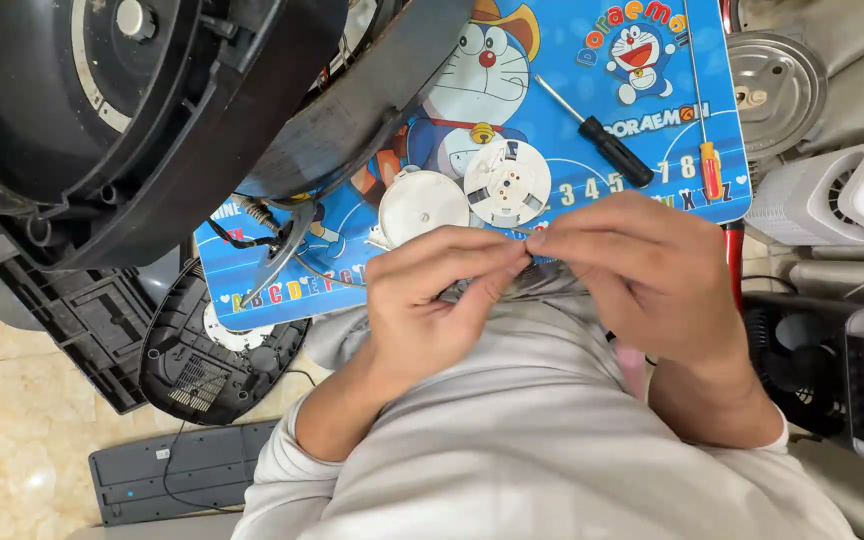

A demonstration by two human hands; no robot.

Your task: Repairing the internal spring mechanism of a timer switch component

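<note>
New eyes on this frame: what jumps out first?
Both hands meet at centre, the left hand and right hand pinching something small between fingertips, too hidden to identify. Behind them lies a bright blue cartoon mat with two white round parts and a black-handled screwdriver. A big black opened appliance housing fills the top left.

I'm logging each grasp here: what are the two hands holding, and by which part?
Both hands, left hand and right hand, pinch something small between their fingertips, which meet. It is hidden by the fingers, so neither it nor the part held can be told.
</note>
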